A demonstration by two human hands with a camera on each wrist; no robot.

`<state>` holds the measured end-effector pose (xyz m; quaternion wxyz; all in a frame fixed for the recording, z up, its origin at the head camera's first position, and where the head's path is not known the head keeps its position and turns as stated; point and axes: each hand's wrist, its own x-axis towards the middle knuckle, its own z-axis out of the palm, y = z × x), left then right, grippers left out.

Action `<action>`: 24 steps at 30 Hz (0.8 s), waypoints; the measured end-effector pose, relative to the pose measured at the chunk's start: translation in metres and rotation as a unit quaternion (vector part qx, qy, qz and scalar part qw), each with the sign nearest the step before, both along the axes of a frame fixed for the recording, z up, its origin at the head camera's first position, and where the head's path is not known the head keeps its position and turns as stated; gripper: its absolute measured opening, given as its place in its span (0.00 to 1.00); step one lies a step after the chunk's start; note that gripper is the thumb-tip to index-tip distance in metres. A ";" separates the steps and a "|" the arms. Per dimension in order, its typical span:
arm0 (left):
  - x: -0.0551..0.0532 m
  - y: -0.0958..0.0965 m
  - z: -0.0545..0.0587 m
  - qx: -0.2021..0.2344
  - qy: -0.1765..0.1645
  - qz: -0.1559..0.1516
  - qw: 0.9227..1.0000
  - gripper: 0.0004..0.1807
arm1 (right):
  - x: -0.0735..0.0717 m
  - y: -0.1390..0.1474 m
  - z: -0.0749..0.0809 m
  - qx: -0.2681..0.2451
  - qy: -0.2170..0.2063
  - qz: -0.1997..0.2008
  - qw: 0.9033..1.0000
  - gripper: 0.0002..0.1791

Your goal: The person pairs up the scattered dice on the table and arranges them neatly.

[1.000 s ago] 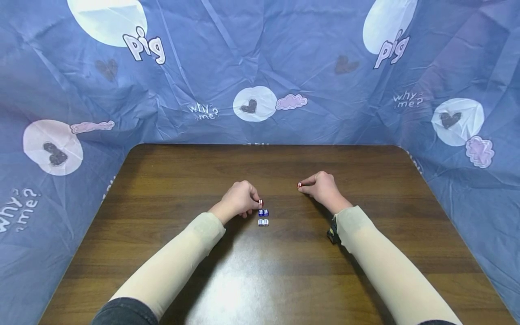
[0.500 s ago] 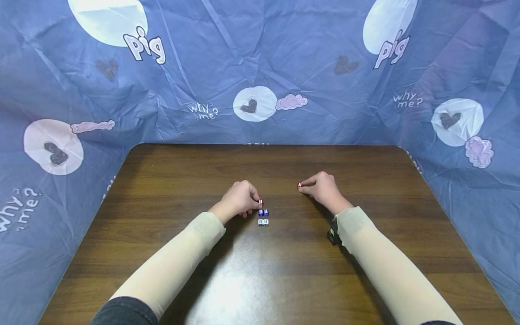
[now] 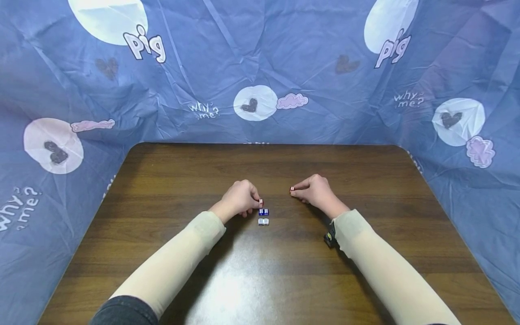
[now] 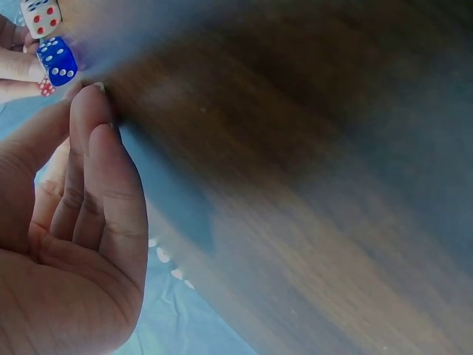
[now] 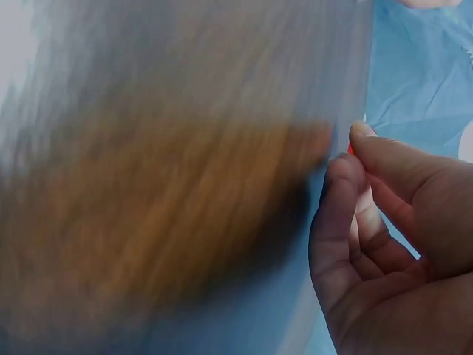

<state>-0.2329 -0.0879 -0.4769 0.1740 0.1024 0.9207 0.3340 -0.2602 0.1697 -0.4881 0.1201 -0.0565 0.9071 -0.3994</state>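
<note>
My left hand [image 3: 240, 197] pinches a red die [image 3: 261, 201] between thumb and fingertips, just behind two blue dice [image 3: 263, 212] standing side by side. Nearer the front edge, two white dice [image 3: 263, 222] form a matching pair. To the right, my right hand [image 3: 318, 193] pinches a second red die [image 3: 292, 189], apart from the rows. Only a red sliver of that die [image 5: 351, 150] shows in the right wrist view. The left wrist view has a blue die [image 4: 57, 61] and a white die [image 4: 41, 16] beyond the left fingertips, which hide the left hand's own die.
The dice stand on a brown wood-grain table [image 3: 183, 171] with rounded far corners. Behind it and at both sides hangs a blue printed cloth [image 3: 260, 54]. A small black device [image 3: 330, 238] sits at the right wrist. Light glares off the table's front part.
My right hand has moved a little to the left and toward the front edge, carrying its red die closer to the rows. My left hand stays in place.
</note>
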 end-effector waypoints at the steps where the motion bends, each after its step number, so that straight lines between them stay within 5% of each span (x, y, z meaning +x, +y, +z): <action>1: 0.000 0.000 0.000 0.000 0.000 0.000 1.000 0.08 | 0.001 -0.002 0.000 -0.004 0.000 0.003 1.000 0.06; 24: -0.001 0.001 0.000 0.000 -0.010 0.006 1.000 0.07 | 0.022 -0.041 -0.003 -0.020 0.001 0.072 0.997 0.06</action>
